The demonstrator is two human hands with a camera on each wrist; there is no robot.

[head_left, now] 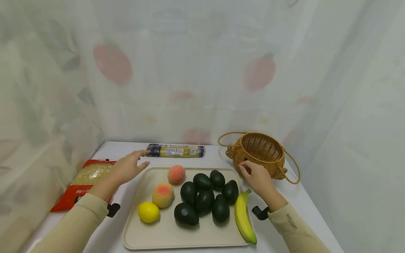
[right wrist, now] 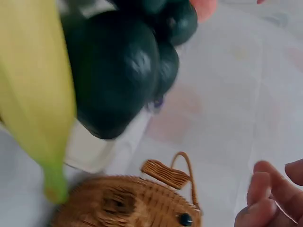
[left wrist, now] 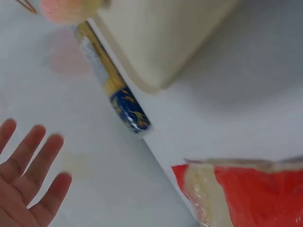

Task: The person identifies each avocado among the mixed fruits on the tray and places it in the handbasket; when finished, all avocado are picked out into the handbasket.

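Note:
My left hand hovers beyond the far left corner of a beige tray, its fingers spread and holding nothing. In the left wrist view the left hand shows straight fingers. The right hand is in front of a wicker basket, fingers loosely bent around nothing. On the tray lie several dark green avocados, two peaches and a yellow lemon. A banana rests along the tray's right edge. The right wrist view shows the banana close up.
A red bag of noodles lies on the left under the left forearm. Behind the tray is a long blue-and-yellow pack of noodles. The basket's handles stick out to both sides. Printed curtains enclose the white table.

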